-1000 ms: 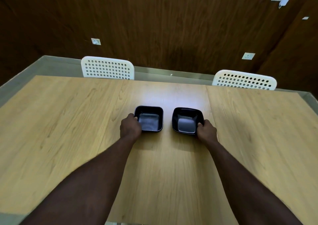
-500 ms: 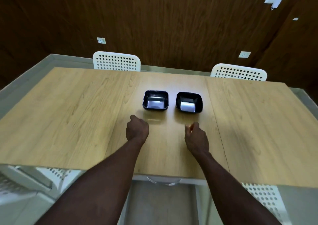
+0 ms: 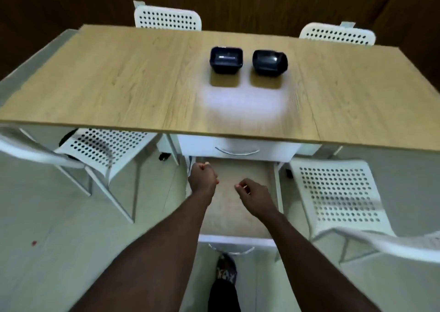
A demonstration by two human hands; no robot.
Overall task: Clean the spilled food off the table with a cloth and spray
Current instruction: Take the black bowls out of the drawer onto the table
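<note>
Table [image 3: 133, 80] was the item under inspection: a light wood-grain top filling the upper half of the frame, its long axis running left to right, the near edge crossing at mid-height. I noted no cloth, spray or food on it from my station. Two black square bowls sat side by side in the upper centre, the left bowl [image 3: 226, 59] and the right bowl [image 3: 270, 62], apart from each other, with a pale glare patch just below them.

Both hands were below the near edge, well clear of the top and touching neither bowl. The left hand [image 3: 202, 177] was curled into a loose fist, knuckles up, holding nothing I could see. The right hand [image 3: 253, 192] sat just beside it, lower and to the right, fingers half curled and empty. Both forearms rose from the bottom of the frame, converging toward centre.

The hands hovered over an open lower drawer [image 3: 238, 204] with a bare beige floor; a closed drawer [image 3: 238, 146] sat above it. White perforated chairs stood at lower left [image 3: 102, 148], lower right [image 3: 338, 192], and two behind the far edge. A dark shoe [image 3: 226, 272] showed at bottom centre.
</note>
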